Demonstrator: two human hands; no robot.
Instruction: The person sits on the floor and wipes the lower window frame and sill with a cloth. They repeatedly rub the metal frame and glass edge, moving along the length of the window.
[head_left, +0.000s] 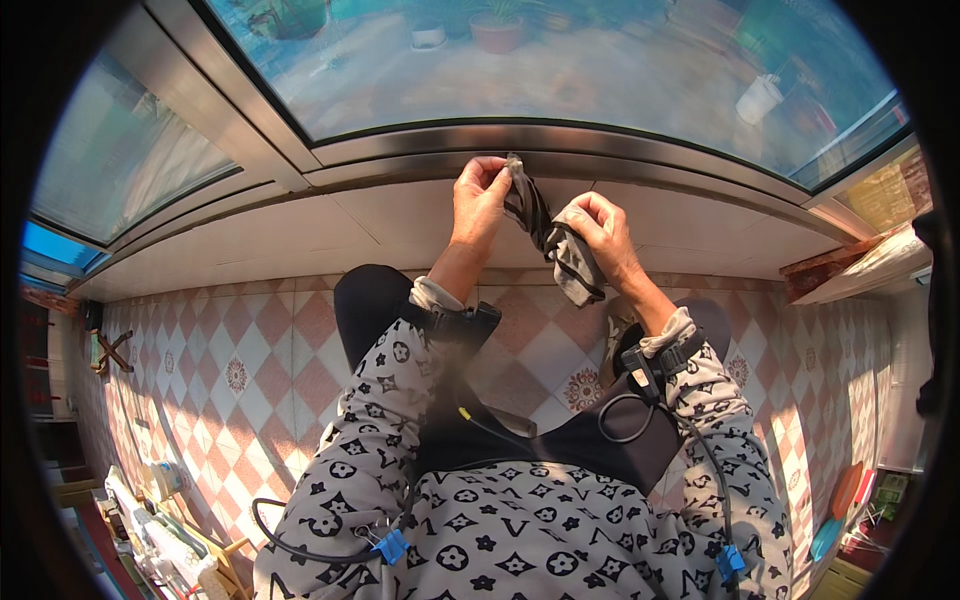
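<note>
Between my two hands hangs a grey and black striped cloth (576, 259), twisted along its length; whether it is a garment I cannot tell. My left hand (482, 196) pinches its narrow upper end between thumb and fingers, close to the metal window frame (450, 163). Lower and to the right, my right hand (600, 225) grips the wider, bunched part, whose loose end hangs down over the tiled floor (517, 367). Both hands are above a pale tiled ledge (397, 217).
Beyond the window glass (585, 82) are a potted plant (496, 34) and a white container (759, 99). A curtain (870, 266) hangs at the right. A laden rack (169, 547) stands at lower left. Black cables run along both my sleeves.
</note>
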